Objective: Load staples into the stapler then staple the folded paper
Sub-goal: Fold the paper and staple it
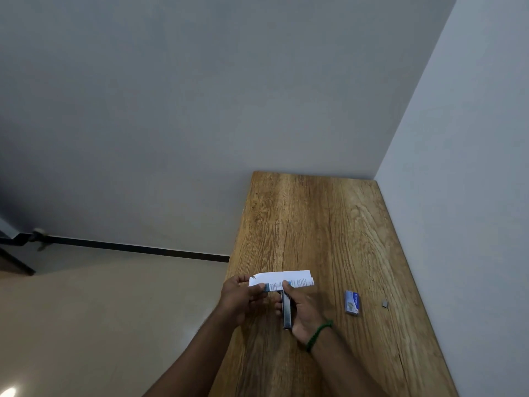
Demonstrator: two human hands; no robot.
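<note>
My left hand (242, 298) pinches the left end of the folded white paper (286, 277), which has a printed blue strip along its near edge. The paper is held just above the wooden table (315, 224). My right hand (302, 310) grips the metal stapler (286, 312), whose front end meets the paper's near edge around the middle. My right thumb rests on top of the stapler's nose. A small blue staple box (352, 302) lies on the table to the right of my right hand. Further right lies a small grey strip of staples (385, 304).
The table stands in a corner, with a grey wall behind and a white wall (458, 167) along its right edge. Left of the table is beige floor (100, 325) with a dark skirting line. A green bracelet (317, 333) is on my right wrist.
</note>
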